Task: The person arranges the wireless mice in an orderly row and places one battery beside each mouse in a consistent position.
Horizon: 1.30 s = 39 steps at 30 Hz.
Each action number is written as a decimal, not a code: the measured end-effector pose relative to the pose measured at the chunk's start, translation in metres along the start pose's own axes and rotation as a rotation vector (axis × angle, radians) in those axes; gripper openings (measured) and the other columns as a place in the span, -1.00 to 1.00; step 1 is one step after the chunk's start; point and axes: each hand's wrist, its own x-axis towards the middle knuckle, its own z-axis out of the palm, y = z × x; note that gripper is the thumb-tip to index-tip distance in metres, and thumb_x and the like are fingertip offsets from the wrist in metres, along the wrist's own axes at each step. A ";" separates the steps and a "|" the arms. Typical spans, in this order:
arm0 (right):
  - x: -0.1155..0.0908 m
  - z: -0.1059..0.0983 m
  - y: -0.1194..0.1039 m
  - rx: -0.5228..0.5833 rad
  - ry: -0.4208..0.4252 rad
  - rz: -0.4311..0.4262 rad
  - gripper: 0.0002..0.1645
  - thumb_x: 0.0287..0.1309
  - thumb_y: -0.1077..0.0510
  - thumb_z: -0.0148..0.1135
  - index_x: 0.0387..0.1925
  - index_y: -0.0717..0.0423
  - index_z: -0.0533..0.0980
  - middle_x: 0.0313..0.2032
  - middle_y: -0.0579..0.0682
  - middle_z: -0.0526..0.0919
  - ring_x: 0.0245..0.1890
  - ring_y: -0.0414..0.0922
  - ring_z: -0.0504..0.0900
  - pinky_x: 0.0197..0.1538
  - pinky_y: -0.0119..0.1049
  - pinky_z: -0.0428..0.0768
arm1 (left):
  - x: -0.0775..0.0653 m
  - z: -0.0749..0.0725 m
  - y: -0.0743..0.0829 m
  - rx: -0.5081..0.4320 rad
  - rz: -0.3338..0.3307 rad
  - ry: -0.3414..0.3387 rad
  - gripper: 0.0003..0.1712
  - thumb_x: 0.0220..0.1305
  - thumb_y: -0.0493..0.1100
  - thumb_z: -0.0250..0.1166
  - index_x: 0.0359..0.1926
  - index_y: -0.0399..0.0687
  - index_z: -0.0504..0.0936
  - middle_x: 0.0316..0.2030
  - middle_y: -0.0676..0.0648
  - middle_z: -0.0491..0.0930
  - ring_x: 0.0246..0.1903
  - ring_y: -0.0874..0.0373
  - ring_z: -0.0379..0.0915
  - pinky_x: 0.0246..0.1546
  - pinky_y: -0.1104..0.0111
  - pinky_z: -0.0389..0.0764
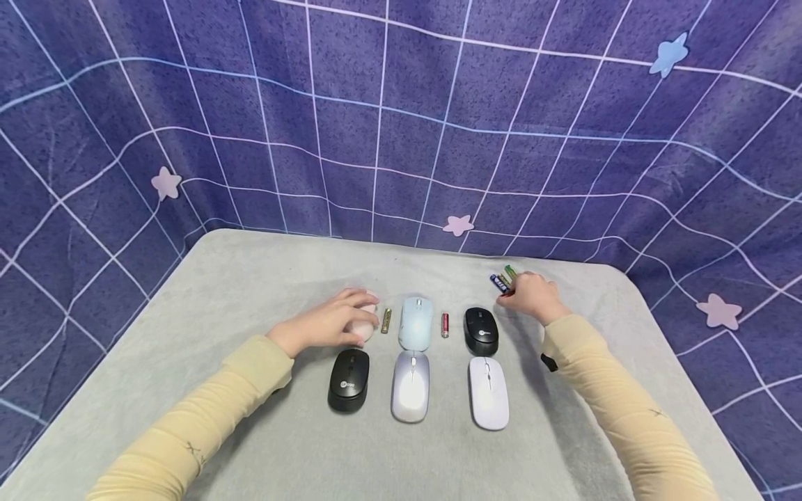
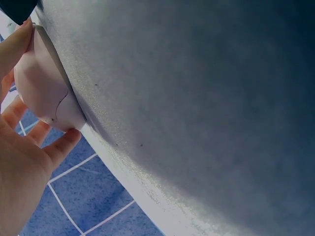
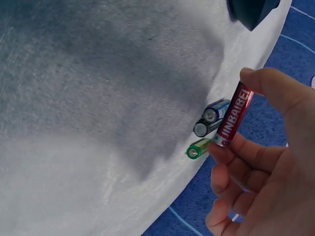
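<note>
My left hand [image 1: 326, 321] grips a pale pink computer mouse [image 2: 42, 83] from its sides, with the thumb at one end and fingers spread along the other side. Much of the mouse is hidden under the fingers in the head view. At the back right, my right hand [image 1: 531, 296] pinches a red battery [image 3: 235, 115] lettered "JINBAIBEI" between thumb and fingertip. Close beyond it on the cloth lie a green battery [image 3: 198, 148], a dark battery [image 3: 202, 129] and a blue battery [image 3: 212, 113].
A gold battery [image 1: 386, 321], light blue mouse [image 1: 416, 323], red battery [image 1: 445, 325] and black mouse [image 1: 482, 330] stand in a row. Nearer are another black mouse [image 1: 349, 379], a silver mouse [image 1: 411, 386] and a white mouse [image 1: 489, 393]. A blue curtain [image 1: 401, 139] hangs behind the table.
</note>
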 end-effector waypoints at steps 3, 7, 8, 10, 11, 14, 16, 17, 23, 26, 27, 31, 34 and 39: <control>-0.002 -0.003 -0.003 -0.011 0.009 -0.040 -0.73 -0.14 -0.14 0.31 -0.62 -0.05 0.62 -0.41 0.06 0.60 -0.38 0.06 0.56 -0.29 0.12 0.48 | 0.000 0.000 0.000 -0.001 -0.008 -0.005 -0.56 -0.04 -0.01 0.46 -0.07 0.08 0.65 0.25 -0.13 0.36 0.32 -0.22 0.06 0.36 -0.06 0.09; -0.007 -0.008 -0.005 -0.009 0.025 -0.087 -0.73 -0.14 -0.11 0.35 -0.55 0.00 0.60 -0.39 0.05 0.55 -0.35 0.08 0.58 -0.26 0.14 0.49 | 0.000 0.000 -0.001 -0.008 -0.018 -0.011 -0.57 -0.04 -0.02 0.45 -0.07 0.09 0.65 0.26 -0.12 0.36 0.32 -0.20 0.06 0.36 -0.05 0.09; -0.007 -0.009 -0.006 -0.007 0.026 -0.099 -0.71 -0.14 -0.10 0.36 -0.51 0.02 0.60 -0.37 0.05 0.55 -0.32 0.08 0.58 -0.25 0.15 0.49 | 0.000 0.001 -0.001 -0.006 -0.019 -0.013 -0.57 -0.03 -0.01 0.45 -0.07 0.09 0.65 0.26 -0.12 0.36 0.33 -0.19 0.06 0.36 -0.05 0.09; -0.009 -0.010 -0.006 -0.009 0.030 -0.123 -0.66 -0.14 -0.10 0.37 -0.42 0.07 0.60 -0.32 0.06 0.56 -0.27 0.09 0.59 -0.21 0.17 0.48 | 0.000 0.001 -0.001 -0.005 -0.022 -0.016 -0.56 -0.03 -0.01 0.45 -0.06 0.09 0.65 0.26 -0.11 0.35 0.33 -0.18 0.05 0.36 -0.04 0.10; -0.009 -0.010 -0.006 -0.012 0.031 -0.137 -0.62 -0.15 -0.11 0.37 -0.37 0.09 0.60 -0.29 0.07 0.57 -0.24 0.10 0.59 -0.20 0.18 0.48 | 0.000 0.001 -0.001 -0.005 -0.023 -0.018 -0.56 -0.03 0.00 0.45 -0.06 0.10 0.65 0.26 -0.11 0.35 0.33 -0.17 0.05 0.36 -0.04 0.10; -0.010 -0.012 -0.005 -0.021 0.039 -0.189 -0.55 -0.15 -0.11 0.38 -0.28 0.13 0.60 -0.21 0.08 0.60 -0.17 0.09 0.60 -0.18 0.18 0.47 | 0.000 0.001 -0.002 -0.004 -0.027 -0.021 -0.56 -0.03 0.00 0.45 -0.06 0.10 0.65 0.27 -0.10 0.35 0.33 -0.17 0.04 0.37 -0.03 0.10; -0.012 -0.013 -0.004 -0.018 0.048 -0.228 -0.54 -0.16 -0.09 0.40 -0.27 0.14 0.60 -0.20 0.08 0.61 -0.17 0.09 0.60 -0.20 0.17 0.48 | 0.000 0.001 -0.002 -0.003 -0.026 -0.020 -0.57 -0.04 0.00 0.45 -0.07 0.11 0.65 0.26 -0.10 0.35 0.33 -0.17 0.05 0.37 -0.03 0.10; -0.012 -0.014 -0.004 -0.014 0.054 -0.248 -0.54 -0.16 -0.08 0.40 -0.27 0.15 0.59 -0.20 0.08 0.61 -0.18 0.10 0.60 -0.22 0.16 0.48 | 0.000 0.001 -0.002 -0.002 -0.027 -0.020 -0.57 -0.04 0.00 0.45 -0.07 0.11 0.65 0.26 -0.10 0.35 0.33 -0.17 0.05 0.37 -0.03 0.10; -0.018 -0.020 -0.003 -0.004 0.072 -0.332 -0.55 -0.17 -0.01 0.42 -0.24 0.18 0.59 -0.21 0.11 0.61 -0.19 0.11 0.59 -0.26 0.15 0.49 | -0.001 0.001 -0.001 0.001 -0.029 -0.023 -0.56 -0.03 0.00 0.45 -0.06 0.10 0.65 0.27 -0.10 0.35 0.33 -0.17 0.05 0.37 -0.03 0.09; -0.020 -0.022 -0.001 -0.009 0.071 -0.359 -0.53 -0.18 0.02 0.42 -0.20 0.18 0.59 -0.16 0.14 0.61 -0.14 0.14 0.59 -0.22 0.20 0.49 | -0.001 0.000 0.000 0.000 -0.021 -0.020 -0.56 -0.03 0.00 0.45 -0.06 0.09 0.65 0.26 -0.12 0.35 0.33 -0.18 0.06 0.36 -0.04 0.10; -0.021 -0.023 0.001 -0.009 0.070 -0.364 -0.52 -0.18 0.03 0.42 -0.18 0.18 0.59 -0.14 0.14 0.61 -0.12 0.15 0.58 -0.20 0.21 0.49 | -0.001 0.000 0.000 -0.004 -0.020 -0.020 -0.56 -0.03 -0.01 0.45 -0.06 0.08 0.65 0.26 -0.12 0.35 0.32 -0.18 0.06 0.36 -0.04 0.10; -0.023 -0.023 0.006 -0.021 0.075 -0.394 -0.48 -0.20 0.03 0.43 -0.13 0.17 0.59 -0.11 0.14 0.61 -0.05 0.17 0.56 -0.18 0.23 0.49 | -0.001 0.000 0.000 -0.009 -0.015 -0.017 -0.57 -0.03 -0.01 0.45 -0.06 0.08 0.65 0.25 -0.13 0.36 0.32 -0.19 0.06 0.36 -0.03 0.10; -0.024 -0.024 0.009 -0.027 0.084 -0.414 -0.48 -0.20 0.04 0.44 -0.13 0.17 0.59 -0.11 0.14 0.60 -0.03 0.18 0.55 -0.18 0.24 0.50 | -0.001 0.000 -0.001 -0.007 -0.022 -0.019 -0.57 -0.02 0.00 0.45 -0.06 0.09 0.65 0.26 -0.11 0.35 0.33 -0.17 0.05 0.37 -0.02 0.09; -0.028 -0.024 0.011 -0.027 0.093 -0.446 -0.48 -0.23 0.05 0.47 -0.15 0.17 0.59 -0.11 0.14 0.60 -0.03 0.19 0.55 -0.15 0.29 0.50 | -0.001 0.001 -0.001 -0.006 -0.028 -0.023 -0.57 -0.01 0.00 0.44 -0.06 0.11 0.64 0.27 -0.10 0.34 0.34 -0.17 0.04 0.37 -0.03 0.08</control>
